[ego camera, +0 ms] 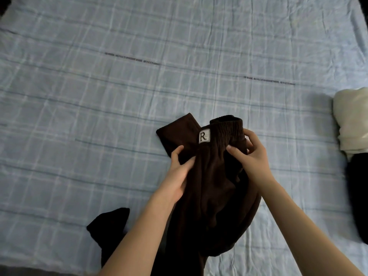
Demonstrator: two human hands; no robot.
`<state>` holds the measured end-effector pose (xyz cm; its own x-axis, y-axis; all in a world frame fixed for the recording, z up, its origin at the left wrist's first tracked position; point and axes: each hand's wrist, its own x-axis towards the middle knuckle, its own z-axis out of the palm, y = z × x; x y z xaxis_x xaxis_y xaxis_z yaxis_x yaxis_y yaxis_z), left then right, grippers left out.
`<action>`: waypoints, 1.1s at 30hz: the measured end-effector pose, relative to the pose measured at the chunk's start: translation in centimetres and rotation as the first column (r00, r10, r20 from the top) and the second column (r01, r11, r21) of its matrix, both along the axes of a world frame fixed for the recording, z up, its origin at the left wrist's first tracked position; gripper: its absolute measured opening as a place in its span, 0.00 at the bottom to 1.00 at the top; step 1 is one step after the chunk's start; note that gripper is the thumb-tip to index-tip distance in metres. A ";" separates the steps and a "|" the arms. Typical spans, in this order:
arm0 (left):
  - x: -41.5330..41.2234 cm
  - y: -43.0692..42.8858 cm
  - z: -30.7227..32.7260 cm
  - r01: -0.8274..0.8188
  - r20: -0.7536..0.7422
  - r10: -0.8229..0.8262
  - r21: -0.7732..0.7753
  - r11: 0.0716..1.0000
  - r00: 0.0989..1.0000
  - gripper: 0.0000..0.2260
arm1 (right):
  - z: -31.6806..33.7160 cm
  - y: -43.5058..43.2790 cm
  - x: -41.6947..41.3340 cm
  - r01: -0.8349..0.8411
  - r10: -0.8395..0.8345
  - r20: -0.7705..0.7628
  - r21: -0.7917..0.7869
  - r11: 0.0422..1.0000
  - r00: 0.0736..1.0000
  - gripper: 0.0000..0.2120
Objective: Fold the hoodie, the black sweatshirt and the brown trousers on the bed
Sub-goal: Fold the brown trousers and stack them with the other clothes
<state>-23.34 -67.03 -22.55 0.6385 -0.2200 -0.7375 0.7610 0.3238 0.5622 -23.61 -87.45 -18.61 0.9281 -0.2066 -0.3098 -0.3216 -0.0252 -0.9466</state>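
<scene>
Trousers (215,186) bunched between the 2 hands, over the bed (79,96). Left hand (179,174) grips fabric below label (204,136); right hand (253,156) pinches waistband (229,125). Hoodie (352,120), sweatshirt (358,196) lie right of right hand.

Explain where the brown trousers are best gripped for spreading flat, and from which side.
Probably the gathered waistband, one hand at each end, coming from the near side. It is the straightest edge and lies at the far end, so the rest of the trousers would trail towards the person. The right hand grips near it; the left hand grips cloth below the label.
</scene>
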 end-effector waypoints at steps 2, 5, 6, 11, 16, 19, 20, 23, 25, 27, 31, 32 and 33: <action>0.0 -0.5 0.4 0.091 -0.029 -0.089 0.075 0.993 0.996 0.38 | 0.0 0.6 -0.4 -0.001 0.001 0.011 0.002 1.000 1.000 0.23; -0.6 -1.5 1.2 0.087 -0.027 -0.083 0.246 0.965 0.996 0.30 | 0.6 1.5 -1.0 0.018 -0.018 0.036 0.004 1.000 0.999 0.22; -1.0 -1.7 1.5 0.046 -0.005 -0.046 0.274 0.961 0.999 0.24 | 1.1 1.7 -1.3 0.024 -0.025 0.044 0.006 1.000 0.999 0.22; -2.7 -0.8 5.0 -0.178 0.252 0.075 0.419 0.891 0.965 0.15 | 4.5 2.0 -2.9 0.087 -0.084 0.107 -0.022 0.996 0.991 0.22; -2.4 3.2 10.2 -0.274 0.433 -0.061 0.667 0.693 0.899 0.18 | 8.7 1.7 -4.2 0.140 -0.125 0.164 -0.084 0.987 0.979 0.22; -2.3 5.9 14.1 -0.313 0.521 -0.148 0.690 0.652 0.841 0.14 | 11.5 1.7 -4.7 0.117 -0.095 0.173 -0.122 0.986 0.980 0.23; -2.4 6.5 15.3 -0.311 0.554 -0.140 0.639 0.704 0.821 0.13 | 12.6 1.8 -5.0 0.098 -0.074 0.173 -0.134 0.986 0.982 0.24; -2.6 7.9 18.5 -0.263 0.593 -0.180 0.582 0.770 0.785 0.15 | 16.2 1.8 -5.5 0.021 0.013 0.187 -0.179 0.984 0.982 0.25; -2.7 8.6 20.6 -0.251 0.632 -0.224 0.571 0.781 0.742 0.17 | 18.7 1.6 -6.0 -0.005 0.046 0.211 -0.192 0.981 0.976 0.26; -2.8 9.3 22.9 -0.251 0.671 -0.264 0.568 0.784 0.693 0.19 | 21.1 1.6 -6.8 -0.005 0.053 0.242 -0.196 0.981 0.969 0.26; -3.0 10.4 27.5 -0.242 0.748 -0.329 0.541 0.805 0.577 0.18 | 25.6 2.4 -8.8 0.086 -0.008 0.347 -0.210 0.974 0.938 0.24; -2.9 10.6 28.8 -0.246 0.769 -0.333 0.527 0.813 0.547 0.18 | 26.8 2.8 -9.3 0.132 -0.044 0.382 -0.207 0.969 0.923 0.24; -2.7 10.7 30.2 -0.254 0.790 -0.337 0.514 0.819 0.513 0.18 | 28.1 3.2 -9.8 0.184 -0.087 0.417 -0.199 0.963 0.905 0.24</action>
